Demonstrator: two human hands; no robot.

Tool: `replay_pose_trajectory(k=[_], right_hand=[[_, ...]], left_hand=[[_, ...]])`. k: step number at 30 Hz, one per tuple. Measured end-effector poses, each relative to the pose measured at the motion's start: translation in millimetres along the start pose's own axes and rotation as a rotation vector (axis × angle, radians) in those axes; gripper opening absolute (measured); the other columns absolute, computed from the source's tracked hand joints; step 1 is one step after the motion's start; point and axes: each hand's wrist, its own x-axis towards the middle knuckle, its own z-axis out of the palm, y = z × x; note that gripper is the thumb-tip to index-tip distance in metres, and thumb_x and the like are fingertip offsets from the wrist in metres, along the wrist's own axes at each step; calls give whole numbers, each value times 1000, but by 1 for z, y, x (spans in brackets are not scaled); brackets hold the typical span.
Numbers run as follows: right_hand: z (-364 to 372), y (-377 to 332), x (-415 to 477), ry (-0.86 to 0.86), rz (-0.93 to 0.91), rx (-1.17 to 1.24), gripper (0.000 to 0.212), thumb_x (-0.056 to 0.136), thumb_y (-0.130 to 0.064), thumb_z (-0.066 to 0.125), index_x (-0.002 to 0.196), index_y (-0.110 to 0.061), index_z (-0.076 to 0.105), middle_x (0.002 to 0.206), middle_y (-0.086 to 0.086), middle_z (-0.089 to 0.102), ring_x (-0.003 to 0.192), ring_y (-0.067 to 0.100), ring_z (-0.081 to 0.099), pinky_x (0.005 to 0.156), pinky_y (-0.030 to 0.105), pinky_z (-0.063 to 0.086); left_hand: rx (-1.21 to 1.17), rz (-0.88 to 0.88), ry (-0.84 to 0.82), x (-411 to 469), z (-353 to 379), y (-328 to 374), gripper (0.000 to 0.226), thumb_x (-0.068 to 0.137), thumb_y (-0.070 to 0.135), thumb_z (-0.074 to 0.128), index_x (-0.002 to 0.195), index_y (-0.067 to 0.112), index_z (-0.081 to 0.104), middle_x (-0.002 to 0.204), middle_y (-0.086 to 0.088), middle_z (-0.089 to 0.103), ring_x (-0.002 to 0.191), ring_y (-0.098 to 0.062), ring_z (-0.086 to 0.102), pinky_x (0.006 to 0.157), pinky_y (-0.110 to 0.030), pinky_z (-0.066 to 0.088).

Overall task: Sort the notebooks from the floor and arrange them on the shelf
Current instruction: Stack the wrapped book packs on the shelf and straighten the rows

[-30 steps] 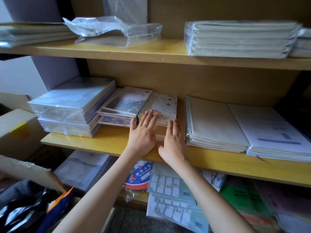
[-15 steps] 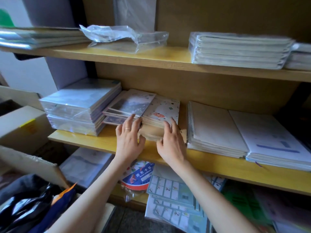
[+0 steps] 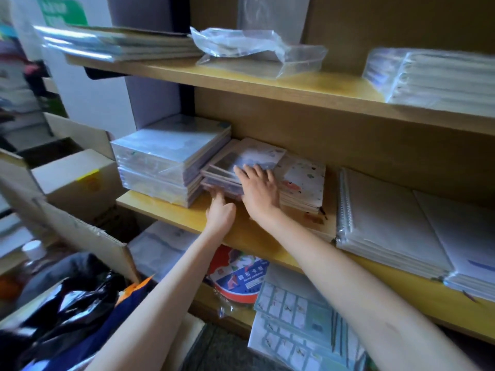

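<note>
Notebooks [image 3: 241, 167] under flat right hand [image 3: 261, 191]

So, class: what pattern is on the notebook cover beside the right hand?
Pale cream notebook cover scattered with small coloured speckles, seen in the head view.

1. This looks like a stationery shop or its stockroom.
2. The wooden shelves [image 3: 267, 84] hold many plastic-wrapped notebook stacks [image 3: 166, 159].
3. Cardboard boxes [image 3: 77, 180] stand beside them.
</note>
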Motion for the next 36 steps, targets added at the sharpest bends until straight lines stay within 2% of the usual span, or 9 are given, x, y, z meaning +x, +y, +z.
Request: replay_pose_trajectory(k=[3, 9, 13, 17, 20, 23, 25, 28, 36], right_hand=[[1, 0, 9, 51, 10, -43, 56, 93, -16, 53, 144, -23, 32, 145, 2, 42, 137, 24, 28, 111, 42, 18], [4, 1, 20, 91, 59, -60, 50, 96, -9, 41, 144, -21, 34, 143, 3, 45, 132, 25, 35, 110, 43, 19], [3, -4, 21, 43, 80, -75, 52, 98, -11, 38, 147, -20, 24, 151, 3, 34, 138, 24, 30, 113, 45, 11], [1, 0, 14, 0, 48, -91, 74, 87, -36, 61, 148, -17, 22, 153, 5, 30, 143, 25, 20, 114, 48, 4], [0, 5, -1, 44, 5, -99, 76, 85, -38, 63, 147, -17, 24, 152, 3, 32, 143, 23, 20, 114, 48, 4], [-4, 14, -6, 76, 4, -24, 64, 88, -34, 61, 144, -19, 33, 149, -1, 38, 142, 21, 21, 113, 47, 3], [-6, 22, -10, 124, 23, 8, 58, 87, -28, 62, 139, -20, 41, 144, -2, 45, 139, 19, 26, 111, 43, 3], [-6, 34, -17, 170, 61, 46, 52, 86, -23, 63, 135, -19, 47, 137, 0, 50, 133, 21, 34, 107, 40, 7], [-19, 40, -20, -1, 303, 278, 63, 86, -24, 57, 143, -20, 31, 129, 11, 52, 126, 28, 37, 105, 41, 20]], left_hand=[[134, -50, 22, 9, 2, 5, 74, 87, 5, 43, 151, 14, 5, 158, -10, -10, 146, -24, -7, 118, -41, 5], [155, -41, -2, 23, 3, 8, 73, 90, 2, 39, 151, 14, 0, 157, -9, -18, 144, -21, -18, 116, -44, -1], [-75, -46, 35, 18, -5, 3, 76, 82, -2, 42, 151, 9, 11, 158, -13, 4, 146, -25, 1, 119, -40, 8], [-253, -95, 4, 4, 1, 0, 80, 71, -3, 44, 147, 8, 23, 150, -14, 31, 137, -29, 30, 113, -46, 29], [-253, -148, -43, 8, 2, 6, 76, 67, 0, 45, 142, 9, 36, 140, -14, 45, 129, -33, 39, 108, -43, 35], [-125, -217, -62, 18, 3, 9, 99, 52, 13, 45, 148, 16, 25, 150, -12, 33, 136, -37, 29, 111, -48, 28], [-79, -266, -81, 21, 1, 11, 92, 65, 2, 49, 150, 18, 17, 155, -12, 21, 140, -36, 20, 113, -44, 26], [-57, -263, -74, 23, -1, 14, 85, 75, -10, 44, 150, 21, 19, 154, -14, 22, 138, -37, 23, 110, -42, 31], [41, -200, -97, 7, 1, 15, 78, 81, -5, 41, 150, 21, 16, 154, -11, 25, 138, -36, 23, 113, -42, 25]])
